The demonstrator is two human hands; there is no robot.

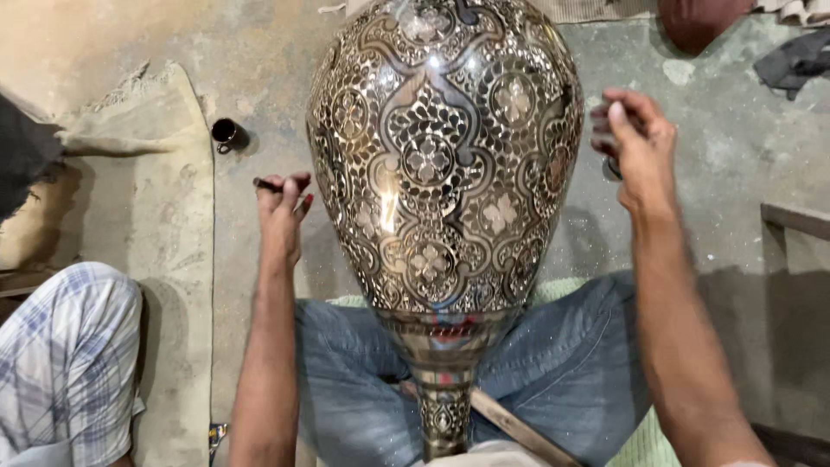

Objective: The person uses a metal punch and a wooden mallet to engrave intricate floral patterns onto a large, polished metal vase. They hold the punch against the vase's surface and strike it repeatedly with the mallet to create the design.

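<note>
The large engraved metal vase (pixel 445 164) lies across the seated person's lap, its narrow neck (pixel 443 406) nearest the body between the jeans-clad knees (pixel 553 372) and its wide belly tilted away over the floor. A wooden stick (pixel 519 430) lies slantwise under the neck. Judged from the posture, the work stands at a pause or repositioning in the surface engraving: neither of the hands touches the vase. The left hand (pixel 282 207) is held just beside the vase's left flank, fingers closed on a thin dark tool (pixel 266 184). The right hand (pixel 635 143) is raised near the right flank, fingers curled about something small; what it holds cannot be told. The next move would seem to call for steadying the rounded body before the tool meets the pattern, since the vase rests only on the legs. To the left sits another person in a checked garment (pixel 69 355). Farther off on the concrete floor (pixel 259 78) stands a small dark cup (pixel 226 133), well apart from the vase; dark cloth (pixel 795 60) lies at the far right.
</note>
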